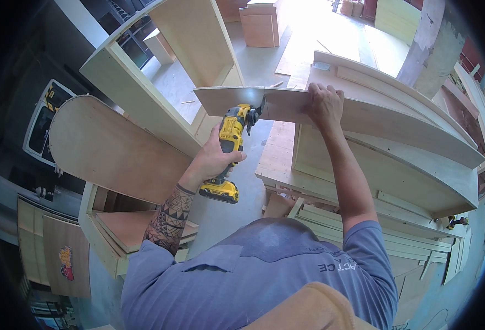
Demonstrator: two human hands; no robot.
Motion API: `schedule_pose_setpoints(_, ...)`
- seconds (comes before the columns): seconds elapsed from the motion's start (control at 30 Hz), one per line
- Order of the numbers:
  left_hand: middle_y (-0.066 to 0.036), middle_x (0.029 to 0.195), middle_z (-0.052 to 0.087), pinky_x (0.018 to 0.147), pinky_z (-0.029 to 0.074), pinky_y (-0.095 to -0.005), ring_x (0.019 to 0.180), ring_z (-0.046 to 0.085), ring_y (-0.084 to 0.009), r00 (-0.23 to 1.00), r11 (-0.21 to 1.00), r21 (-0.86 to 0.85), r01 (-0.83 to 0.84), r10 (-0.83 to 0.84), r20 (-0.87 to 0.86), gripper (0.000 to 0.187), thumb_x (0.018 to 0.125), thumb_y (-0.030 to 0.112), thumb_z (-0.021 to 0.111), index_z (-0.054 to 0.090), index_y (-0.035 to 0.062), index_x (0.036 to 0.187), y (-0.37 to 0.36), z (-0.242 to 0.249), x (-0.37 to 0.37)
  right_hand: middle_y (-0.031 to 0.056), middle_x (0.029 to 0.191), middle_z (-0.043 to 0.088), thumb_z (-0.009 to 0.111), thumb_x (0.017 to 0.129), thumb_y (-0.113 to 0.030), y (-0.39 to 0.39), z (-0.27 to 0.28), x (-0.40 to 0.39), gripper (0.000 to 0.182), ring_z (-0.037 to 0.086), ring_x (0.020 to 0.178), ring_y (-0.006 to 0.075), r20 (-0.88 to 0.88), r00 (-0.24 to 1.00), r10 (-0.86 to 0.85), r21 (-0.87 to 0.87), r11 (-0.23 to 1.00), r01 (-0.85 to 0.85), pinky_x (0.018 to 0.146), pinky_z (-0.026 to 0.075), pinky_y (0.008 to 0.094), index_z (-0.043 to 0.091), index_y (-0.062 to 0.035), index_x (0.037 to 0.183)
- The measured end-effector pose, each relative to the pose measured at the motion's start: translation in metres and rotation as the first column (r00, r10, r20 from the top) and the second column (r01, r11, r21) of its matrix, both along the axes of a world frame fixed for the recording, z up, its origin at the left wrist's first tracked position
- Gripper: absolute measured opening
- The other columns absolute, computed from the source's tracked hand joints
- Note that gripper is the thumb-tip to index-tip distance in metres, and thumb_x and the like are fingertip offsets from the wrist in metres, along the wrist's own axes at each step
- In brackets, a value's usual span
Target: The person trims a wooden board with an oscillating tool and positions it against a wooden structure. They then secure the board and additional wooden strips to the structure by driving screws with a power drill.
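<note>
My left hand is wrapped round a yellow and black cordless oscillating multi-tool, its battery pointing down towards me. The tool's blade end is right at a dark line across a long plywood strip, and its lamp throws a bright spot on the wood. Further right, my right hand grips the top edge of this strip with curled fingers. The strip stands on edge, and its left end juts out past the workbench over the floor.
Under the strip, curved plywood panels lie on the workbench, above stacked boards. To the left stand an open plywood frame and a round-ended panel. A pillar rises at the back right.
</note>
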State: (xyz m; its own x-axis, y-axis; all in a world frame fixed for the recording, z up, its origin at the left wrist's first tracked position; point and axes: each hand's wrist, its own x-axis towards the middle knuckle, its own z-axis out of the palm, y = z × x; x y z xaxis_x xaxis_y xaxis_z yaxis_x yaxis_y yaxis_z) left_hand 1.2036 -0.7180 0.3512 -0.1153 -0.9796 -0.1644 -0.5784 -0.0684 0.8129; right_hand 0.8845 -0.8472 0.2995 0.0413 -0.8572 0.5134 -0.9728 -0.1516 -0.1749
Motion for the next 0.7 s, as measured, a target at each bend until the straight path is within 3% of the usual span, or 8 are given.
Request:
schedule_pose_setpoints(0.43, -0.013, 0.113, 0.068, 0.074, 0.061, -0.0331, 0.083, 0.071, -0.0172, 0.998, 1.0, -0.018, 0.01, -0.009, 0.056, 0.114, 0.082, 0.025, 0.089, 0.018, -0.0007, 0.168, -0.008, -0.004, 0.001, -0.0009, 0.102, 0.075, 0.098, 0.067, -0.037, 0.001, -0.002, -0.001, 0.05, 0.068, 0.103, 0.0227, 0.018, 1.0, 0.019, -0.011, 1.0, -0.019, 0.094, 0.043, 0.0447, 0.071, -0.0164, 0.103)
schedule_pose_setpoints(0.5, -0.014, 0.113, 0.068, 0.072, 0.061, -0.0334, 0.083, 0.071, -0.017, 0.997, 0.999, 0.046, 0.02, -0.023, 0.07, 0.115, 0.082, 0.026, 0.089, 0.017, -0.0012, 0.168, -0.008, 0.006, -0.002, -0.0011, 0.102, 0.075, 0.098, 0.067, -0.037, 0.002, -0.001, -0.001, 0.049, 0.068, 0.103, 0.0227, 0.021, 0.999, 0.024, -0.016, 1.0, -0.023, 0.094, 0.043, 0.0446, 0.071, -0.0166, 0.103)
schedule_pose_setpoints(0.7, -0.012, 0.11, 0.069, 0.07, 0.061, -0.0334, 0.078, 0.071, -0.0179, 1.0, 0.998, 0.059, 0.024, -0.025, 0.015, 0.113, 0.083, 0.023, 0.089, 0.018, -0.0006, 0.167, -0.011, 0.0, -0.001, -0.0017, 0.102, 0.075, 0.098, 0.067, -0.036, 0.002, 0.001, 0.001, 0.048, 0.068, 0.102, 0.0228, 0.015, 1.0, 0.009, 0.015, 1.0, -0.009, 0.094, 0.042, 0.0447, 0.071, -0.0173, 0.102)
